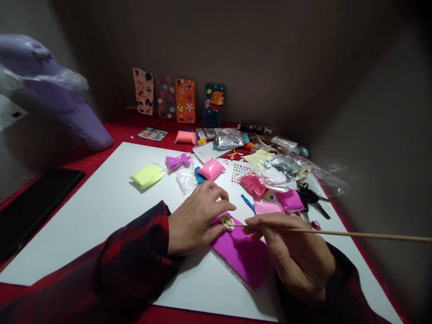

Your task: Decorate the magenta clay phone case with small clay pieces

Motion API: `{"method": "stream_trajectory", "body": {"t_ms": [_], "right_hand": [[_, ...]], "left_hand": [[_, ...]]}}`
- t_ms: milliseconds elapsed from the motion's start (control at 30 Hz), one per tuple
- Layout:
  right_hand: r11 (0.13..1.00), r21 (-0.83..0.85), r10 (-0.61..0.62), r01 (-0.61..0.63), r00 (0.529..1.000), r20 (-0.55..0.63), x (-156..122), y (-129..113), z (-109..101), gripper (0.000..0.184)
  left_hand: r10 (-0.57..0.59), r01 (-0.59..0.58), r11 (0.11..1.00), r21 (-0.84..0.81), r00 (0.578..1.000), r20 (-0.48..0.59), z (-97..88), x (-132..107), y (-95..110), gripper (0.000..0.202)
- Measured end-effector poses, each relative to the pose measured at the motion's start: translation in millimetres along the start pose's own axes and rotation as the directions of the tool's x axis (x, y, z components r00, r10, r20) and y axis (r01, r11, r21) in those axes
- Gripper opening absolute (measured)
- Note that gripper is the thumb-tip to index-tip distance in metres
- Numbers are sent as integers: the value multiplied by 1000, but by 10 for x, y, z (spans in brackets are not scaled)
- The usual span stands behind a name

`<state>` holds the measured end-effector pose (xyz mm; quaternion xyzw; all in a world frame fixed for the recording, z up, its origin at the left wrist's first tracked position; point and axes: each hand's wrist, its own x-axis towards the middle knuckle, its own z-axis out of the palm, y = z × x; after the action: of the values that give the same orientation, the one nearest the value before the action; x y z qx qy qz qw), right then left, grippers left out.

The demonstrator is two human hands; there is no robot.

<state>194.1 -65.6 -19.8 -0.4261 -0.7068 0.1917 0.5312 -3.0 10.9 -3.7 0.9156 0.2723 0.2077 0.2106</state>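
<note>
A phone case covered in magenta clay lies tilted on the white board. Near its top end sits a small round, cream-coloured piece with dark specks. My left hand holds the case at its upper left edge, with thumb and index finger curved around the round piece. Between the fingers of my right hand is a long thin wooden stick; its tip meets the round piece. My right hand hides part of the case's right side.
Clay packets, including a yellow one and a pink one, lie beyond my hands. Scissors and crumpled wrappers are at right. Decorated phone cases stand by the wall. A purple bottle-like object leans at left, above a black phone.
</note>
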Motion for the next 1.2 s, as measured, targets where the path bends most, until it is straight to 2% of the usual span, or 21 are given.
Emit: {"method": "stream_trajectory", "body": {"t_ms": [200,400,733,1067,1200], "right_hand": [[1000,19,2,-2,1000,27,17,-14,-9,29],[1000,-18,-9,8,999,-39,35,-29,1,27],[1000,14,-12,12,1000,11,26,-6,-1,31],[999,16,44,-42,985,-165,34,-94,67,24],[1000,-13,21,-23,988,-156,21,-89,66,24]], "left_hand": [[1,-1,1000,13,1000,12,8,18,-12,27],[5,-5,1000,-9,1000,2,5,6,-5,28],[1,-1,1000,3,1000,7,4,15,-11,26],[-3,3,1000,-7,1000,14,6,5,8,29],[-5,4,1000,1,1000,17,11,10,1,28]]}}
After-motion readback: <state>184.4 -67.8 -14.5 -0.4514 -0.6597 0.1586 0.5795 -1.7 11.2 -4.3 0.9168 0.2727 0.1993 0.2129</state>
